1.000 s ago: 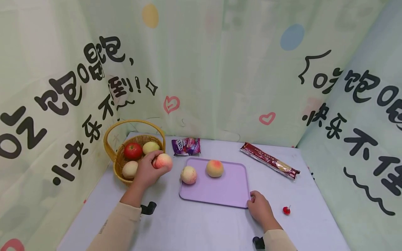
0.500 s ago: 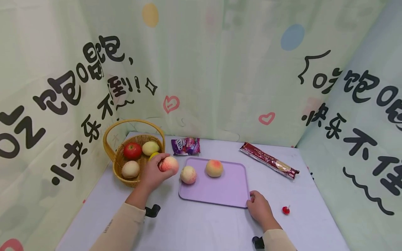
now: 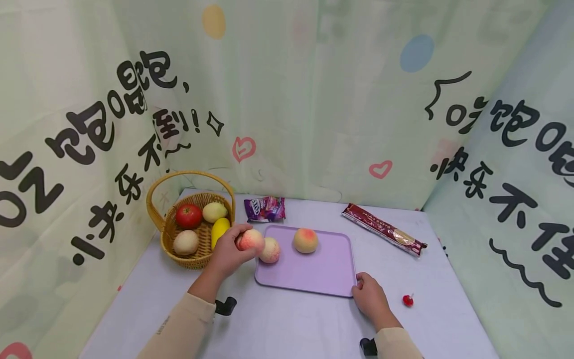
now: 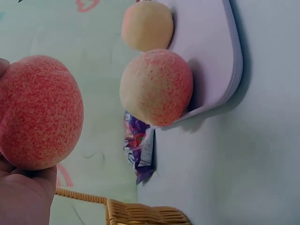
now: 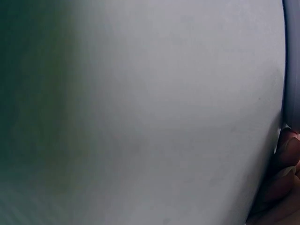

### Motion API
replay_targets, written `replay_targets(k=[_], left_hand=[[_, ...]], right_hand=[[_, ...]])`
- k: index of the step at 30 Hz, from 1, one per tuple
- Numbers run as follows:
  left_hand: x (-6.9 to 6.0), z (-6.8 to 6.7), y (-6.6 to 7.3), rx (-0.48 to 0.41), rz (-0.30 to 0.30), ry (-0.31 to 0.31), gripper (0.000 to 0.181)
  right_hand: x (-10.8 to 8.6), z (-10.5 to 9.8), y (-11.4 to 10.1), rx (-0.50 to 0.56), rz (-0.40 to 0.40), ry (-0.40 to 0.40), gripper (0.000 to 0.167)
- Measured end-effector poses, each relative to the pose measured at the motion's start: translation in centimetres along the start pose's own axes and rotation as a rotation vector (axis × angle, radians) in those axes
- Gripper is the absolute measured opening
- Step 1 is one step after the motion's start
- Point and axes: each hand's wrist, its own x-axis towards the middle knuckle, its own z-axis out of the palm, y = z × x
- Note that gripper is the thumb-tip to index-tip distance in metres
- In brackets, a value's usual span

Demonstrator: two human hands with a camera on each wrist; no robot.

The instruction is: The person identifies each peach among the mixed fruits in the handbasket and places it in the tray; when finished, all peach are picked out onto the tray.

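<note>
My left hand holds a pink-red peach between thumb and fingers, in the air by the left edge of the lilac tray. In the left wrist view this held peach fills the left side. On the tray sit two more peaches: a pale speckled peach near the left edge and a yellow-orange peach at the back. My right hand grips the tray's front right corner; in the right wrist view its curled fingers show beside the tray edge.
A wicker basket at the left carries a red apple or tomato, several pale and yellow fruits. Behind the tray lies a purple snack bag. A long maroon packet and a small cherry lie on the right.
My left hand has carried the peach rightward from above the basket to the tray's left edge, uncovering a yellow fruit in the basket. The right hand stays at the tray corner.
</note>
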Motion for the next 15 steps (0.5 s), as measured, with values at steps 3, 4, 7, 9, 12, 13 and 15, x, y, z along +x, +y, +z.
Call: replay_targets(k=[3,4,7,9,12,13,15], left_hand=[[0.0,0.6,-0.2,0.001,0.005,0.006,0.06],[0.0,0.9,-0.3,0.002,0.01,0.008,0.06],[-0.1,1.5,-0.5,0.002,0.016,0.009,0.059],[-0.2,1.8,-0.6,-0.004,0.011,0.002,0.059],[-0.4,2.2,-0.6,-0.02,-0.003,-0.003,0.061],[-0.4,2.3,-0.6,-0.028,-0.007,-0.005,0.062],[-0.4,2.6,-0.8,-0.033,-0.01,-0.003,0.065]], right_hand=[[-0.1,0.0,-0.1,-0.001,0.0,0.001,0.042],[-0.1,0.0,-0.1,-0.002,0.002,0.0,0.042],[-0.2,0.0,-0.2,-0.002,0.004,-0.003,0.042],[-0.2,0.0,-0.2,0.001,0.009,-0.007,0.042],[-0.2,0.0,-0.1,0.002,0.01,-0.007,0.042],[-0.1,0.0,-0.1,0.001,0.01,-0.005,0.042],[-0.1,0.0,0.0,-0.002,0.009,-0.001,0.041]])
